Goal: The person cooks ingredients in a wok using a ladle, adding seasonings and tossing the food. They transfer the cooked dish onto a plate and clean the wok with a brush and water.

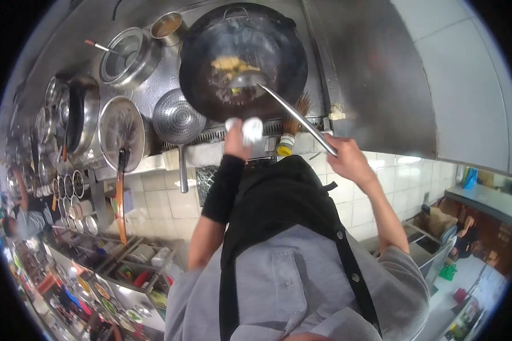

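My right hand [348, 159] is closed round the handle end of a long metal ladle [293, 111]. The ladle's bowl is down inside a large dark wok [193, 74], beside some yellow food [227, 63]. Thin steam or smoke hangs over the wok. My left hand [238, 143], below a black wrist sleeve, is closed on a bunched white cloth [252, 131] close to the wok's near edge. This hand and the cloth are slightly blurred.
A perforated skimmer [179, 116], a round strainer [119, 128] and a lidded pot [128, 62] stand left of the wok. A metal container [168, 27] of brown liquid sits behind. A bamboo brush [296, 116] lies at right. Another person [31, 221] is at far left.
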Demonstrator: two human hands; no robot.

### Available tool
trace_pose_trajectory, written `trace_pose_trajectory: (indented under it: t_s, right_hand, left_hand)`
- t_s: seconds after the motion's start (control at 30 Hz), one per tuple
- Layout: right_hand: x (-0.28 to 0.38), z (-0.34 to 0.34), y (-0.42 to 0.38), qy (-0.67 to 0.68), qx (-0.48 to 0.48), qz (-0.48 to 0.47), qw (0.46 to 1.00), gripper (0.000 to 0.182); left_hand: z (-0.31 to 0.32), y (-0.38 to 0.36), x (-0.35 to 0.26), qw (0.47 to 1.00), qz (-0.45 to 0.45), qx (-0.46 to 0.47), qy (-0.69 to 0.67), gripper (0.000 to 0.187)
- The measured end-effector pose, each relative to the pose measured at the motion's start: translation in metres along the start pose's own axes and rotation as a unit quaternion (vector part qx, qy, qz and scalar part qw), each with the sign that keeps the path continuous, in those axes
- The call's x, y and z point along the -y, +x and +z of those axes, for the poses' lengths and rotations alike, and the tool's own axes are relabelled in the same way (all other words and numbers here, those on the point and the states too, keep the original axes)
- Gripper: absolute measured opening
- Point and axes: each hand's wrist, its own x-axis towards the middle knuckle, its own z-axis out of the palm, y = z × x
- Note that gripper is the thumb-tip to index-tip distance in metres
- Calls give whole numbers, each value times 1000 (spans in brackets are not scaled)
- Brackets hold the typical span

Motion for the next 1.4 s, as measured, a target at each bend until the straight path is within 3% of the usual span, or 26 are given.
trace_pose_trajectory:
  t_s: [0.03, 0.07, 0.13, 0.17, 0.27, 0.3, 0.43, 0.47, 0.5, 0.6, 0.63, 0.73, 0.77, 0.83, 0.87, 0.9, 1.0, 1.07, 1.2, 1.27, 1.33, 1.37, 1.4]
  right_hand:
    - [-3, -11, -2, -36, 23, 9, 999, 51]
    - [-6, -19, -3, -73, 42, 19, 996, 52]
    - [-16, -19, -1, -147, 27, 10, 989, 53]
    - [-16, -19, 3, -180, 20, 10, 984, 54]
    - [-11, -1, 38, -169, 77, 39, 982, 57]
    - [-26, 20, 54, -162, 55, 24, 985, 57]
    - [-42, 88, 73, -104, -8, 48, 993, 55]
    - [-47, 91, 59, -122, -44, -10, 992, 51]
    - [-53, 92, 42, -96, -104, -52, 989, 54]
    - [-26, 50, 4, -53, -75, -1, 996, 60]
    - [-22, 42, -8, -54, -69, 9, 996, 60]
    - [-21, 12, -10, -77, -38, 4, 996, 56]
    - [-6, -2, -3, -61, -50, 11, 997, 44]
    - [-22, -3, 9, -109, -29, -22, 993, 46]
    - [-28, -1, 15, -128, -19, -34, 991, 47]
    - [-19, 4, 26, -120, 13, 11, 993, 50]
    - [-24, 50, 54, -127, 9, 41, 991, 51]
    - [-31, 80, 74, -119, -39, 49, 991, 49]
    - [-29, 84, 17, -92, -126, -22, 988, 57]
    - [-14, 68, -9, -22, -132, -5, 991, 57]
    - [15, 50, -9, 23, -130, 43, 990, 41]
    - [30, 42, 5, 172, -101, 120, 973, 39]
    - [45, 40, 15, 318, -68, 200, 924, 37]
  left_hand:
    - [13, 28, 14, 955, -114, 23, -274, 38]
    - [13, 52, 12, 772, -286, 15, -567, 32]
    - [-11, 65, -21, 672, -347, 17, -654, 29]
    - [-22, 62, -35, 658, -357, 17, -662, 32]
    - [-29, 63, -22, 682, -366, 66, -629, 34]
    - [-23, 65, -7, 675, -366, 87, -635, 33]
    - [50, 19, 60, 686, -376, -23, -623, 38]
    - [64, -2, 68, 676, -387, -51, -625, 42]
    - [72, -18, 69, 664, -397, -73, -629, 47]
    - [48, -18, 29, 661, -344, -104, -658, 57]
    - [42, -3, 42, 662, -432, -89, -606, 62]
    - [26, 58, 23, 654, -412, -50, -632, 50]
    - [16, 78, 17, 659, -396, -34, -638, 47]
    - [3, 95, 8, 675, -376, -12, -635, 42]
    - [6, 91, 8, 683, -379, -5, -624, 41]
    - [-13, 86, -21, 699, -398, 2, -595, 25]
    - [-13, 67, -22, 683, -353, 30, -639, 28]
    - [34, 44, 27, 681, -340, -9, -648, 50]
    - [65, -19, 35, 647, -389, -114, -646, 45]
    - [62, -6, 27, 677, -372, -134, -621, 34]
    - [42, 5, 8, 807, -280, -95, -511, 29]
    - [22, 44, 2, 864, -207, -81, -451, 27]
    - [29, 68, 17, 871, -202, -64, -443, 29]
